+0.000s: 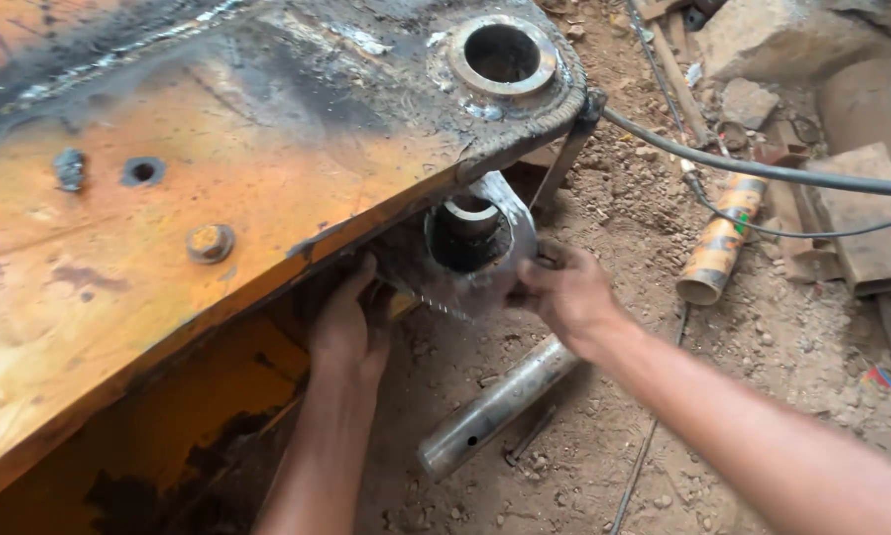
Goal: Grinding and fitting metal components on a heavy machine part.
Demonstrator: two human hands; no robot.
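Two bare hands at work beneath a large orange steel plate point(118, 297), scorched black near its welded corner.

- Left hand point(346, 332): reaches up under the plate's lower edge, fingers curled together against the steel beside the bushing; what they grip, if anything, is hidden.
- Right hand point(564, 292): fingers clamped on the rim of the lower bushing point(470, 238), a bright metal ring with a dark bore that hangs just below the plate edge.
- Upper bushing point(503, 54): welded into the plate corner, directly above the lower one.
- Steel pin point(495, 406): lies on the dirt floor point(763, 337) near the right forearm.
- Yellow tube point(718, 243), black cables point(763, 170) and stone blocks point(862, 208): well apart, to the right.

Handling judgement: the lower bushing looks best steadied from both sides, its bore kept in line with the upper one, fingers clear of the plate's sharp edge.
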